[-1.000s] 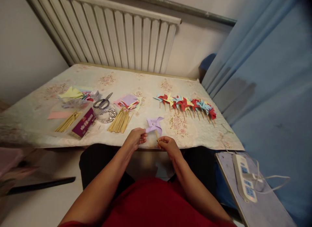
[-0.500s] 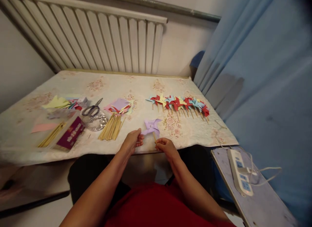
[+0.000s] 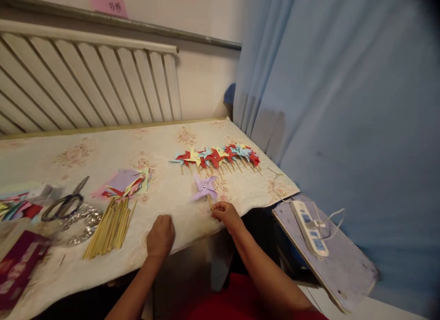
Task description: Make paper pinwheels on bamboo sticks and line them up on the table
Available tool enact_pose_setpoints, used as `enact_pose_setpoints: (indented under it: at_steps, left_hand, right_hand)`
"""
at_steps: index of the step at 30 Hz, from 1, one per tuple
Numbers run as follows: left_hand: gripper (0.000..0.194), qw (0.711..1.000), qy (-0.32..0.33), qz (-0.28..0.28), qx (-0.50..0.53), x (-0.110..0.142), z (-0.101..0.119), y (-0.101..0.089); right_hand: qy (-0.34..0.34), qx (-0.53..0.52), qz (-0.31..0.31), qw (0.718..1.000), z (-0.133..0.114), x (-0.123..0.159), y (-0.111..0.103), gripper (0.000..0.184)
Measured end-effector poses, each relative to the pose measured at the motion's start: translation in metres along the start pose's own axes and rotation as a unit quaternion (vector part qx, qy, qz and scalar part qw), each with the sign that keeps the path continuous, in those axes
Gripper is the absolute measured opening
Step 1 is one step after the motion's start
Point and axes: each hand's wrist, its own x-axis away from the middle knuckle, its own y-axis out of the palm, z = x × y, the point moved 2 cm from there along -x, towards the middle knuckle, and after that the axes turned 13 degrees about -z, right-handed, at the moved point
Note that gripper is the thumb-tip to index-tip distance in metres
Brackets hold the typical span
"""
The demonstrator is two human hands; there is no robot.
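Observation:
My right hand (image 3: pixel 225 214) pinches the wooden stick of a lilac paper pinwheel (image 3: pixel 205 188) near the table's front edge. The pinwheel's four blades face up, with a small shiny pin at the centre. My left hand (image 3: pixel 161 236) is apart from it, further left by the edge, with its fingers curled in and nothing showing in them. A row of finished pinwheels (image 3: pixel 215 157) in red, yellow and light blue lies beyond the lilac one. Left of my left hand lies a bundle of thin wooden sticks (image 3: pixel 112 228).
Behind the sticks is a stack of coloured paper (image 3: pixel 125 180). Scissors (image 3: pixel 67 204) lie by a dish of shiny pins (image 3: pixel 84 223). A purple box (image 3: pixel 22 265) stands at the left. A power strip (image 3: pixel 311 230) rests on a side board at the right, near a blue curtain (image 3: pixel 330 104).
My left hand has let go of the pinwheel's blade and moved left, its fingers curling in. My right hand still holds the stick. The view has swung right.

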Motion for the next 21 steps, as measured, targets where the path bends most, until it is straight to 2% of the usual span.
enact_pose_setpoints:
  at_steps: [2,7,10,14,21]
  left_hand:
    - [0.028,0.999,0.005,-0.004,-0.039,0.002,0.001,0.004]
    - [0.03,0.999,0.027,0.011,-0.042,0.0,-0.002,0.008]
    - [0.03,0.998,0.031,0.02,-0.044,-0.001,-0.004,0.008]
    - [0.029,0.998,0.022,0.013,-0.05,-0.001,-0.003,0.01]
    - [0.029,0.998,0.03,0.012,-0.05,-0.003,-0.004,0.011]
  right_hand:
    - [-0.008,0.011,0.025,1.0,-0.001,-0.004,-0.015,0.014]
    - [-0.028,0.042,0.099,0.994,0.001,-0.017,-0.061,0.013]
    - [-0.039,0.11,0.15,0.982,0.005,-0.028,-0.094,0.016]
    - [-0.044,0.146,0.2,0.968,0.009,-0.043,-0.135,0.015]
    - [-0.046,0.208,0.273,0.938,0.013,-0.073,-0.18,0.015]
